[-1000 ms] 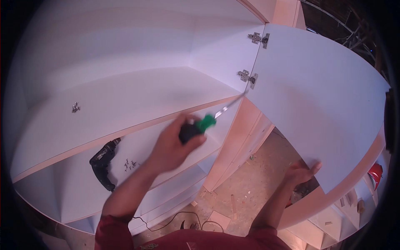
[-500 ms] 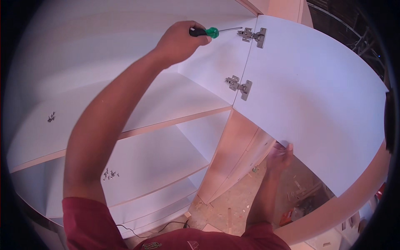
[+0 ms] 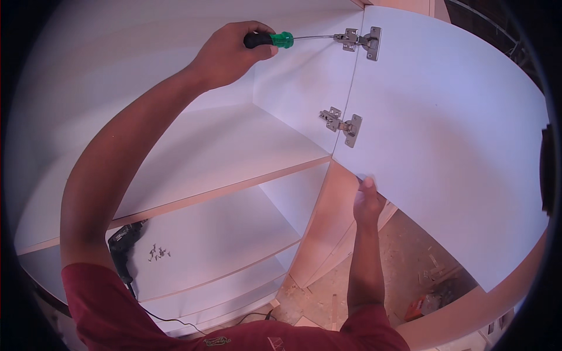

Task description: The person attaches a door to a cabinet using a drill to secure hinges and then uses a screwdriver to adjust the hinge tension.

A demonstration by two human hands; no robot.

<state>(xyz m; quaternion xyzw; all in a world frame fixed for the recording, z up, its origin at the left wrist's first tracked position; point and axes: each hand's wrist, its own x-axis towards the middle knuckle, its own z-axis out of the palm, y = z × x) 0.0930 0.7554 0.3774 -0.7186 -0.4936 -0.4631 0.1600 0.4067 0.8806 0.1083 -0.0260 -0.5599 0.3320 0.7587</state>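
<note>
My left hand (image 3: 237, 52) is closed around the black and green handle of a screwdriver (image 3: 282, 40). Its shaft points right, and the tip meets the rear end of the upper metal hinge (image 3: 350, 38). Below sits a second hinge (image 3: 339, 123), also bridging the cabinet's side panel (image 3: 298, 88) and the white door (image 3: 445, 134). The door stands open to the right. My right hand (image 3: 367, 199) grips the door's lower edge close to the hinge side, with the thumb on the white face and the other fingers mostly hidden behind.
A white shelf (image 3: 216, 140) with a wood-toned front edge spans the cabinet. On the lower shelf (image 3: 228, 234) lie a dark power drill (image 3: 124, 243) and several loose screws (image 3: 158, 253). A cord (image 3: 170, 322) trails below. Wood scraps litter the floor (image 3: 328, 298).
My left hand has moved left and slightly up, and the screwdriver has levelled against the upper hinge. My right hand has slid up-left along the door's edge. The drill has come into view.
</note>
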